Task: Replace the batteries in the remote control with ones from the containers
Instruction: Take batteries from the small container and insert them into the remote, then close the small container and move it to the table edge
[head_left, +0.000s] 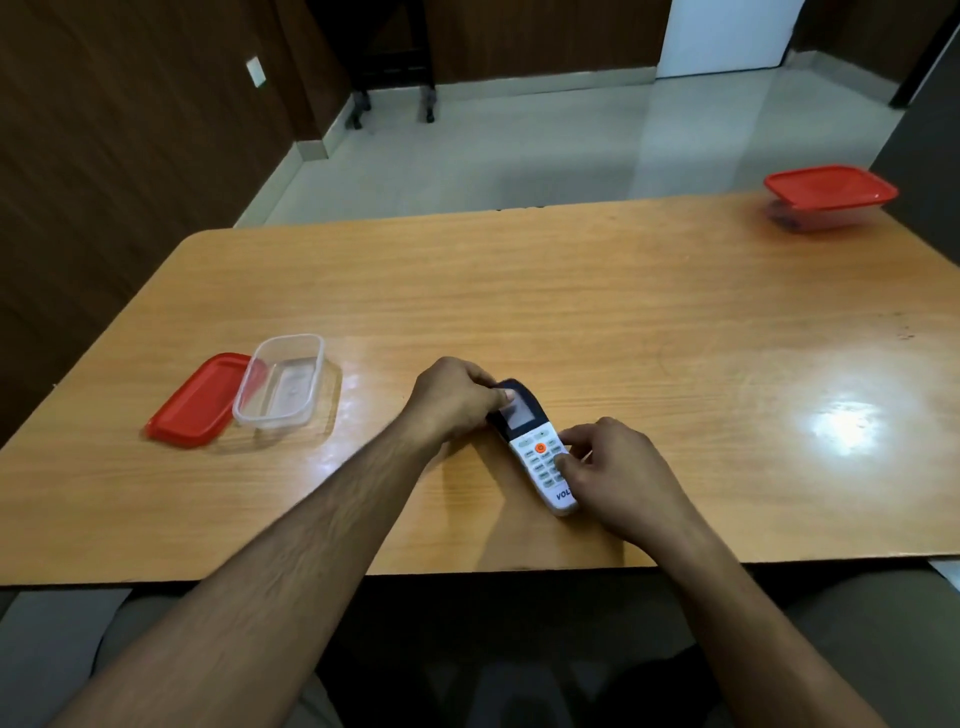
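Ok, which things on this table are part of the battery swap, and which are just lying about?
Part of the job:
remote control, held by left hand and right hand
open clear container, looks empty
its red lid, off, partly under it
closed red-lidded container, far right corner

Lying about:
nothing else on the table

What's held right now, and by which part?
The remote control, buttons up, by both hands. The left hand has its grip on the dark screen end; the right hand has its grip on the lower keypad end.
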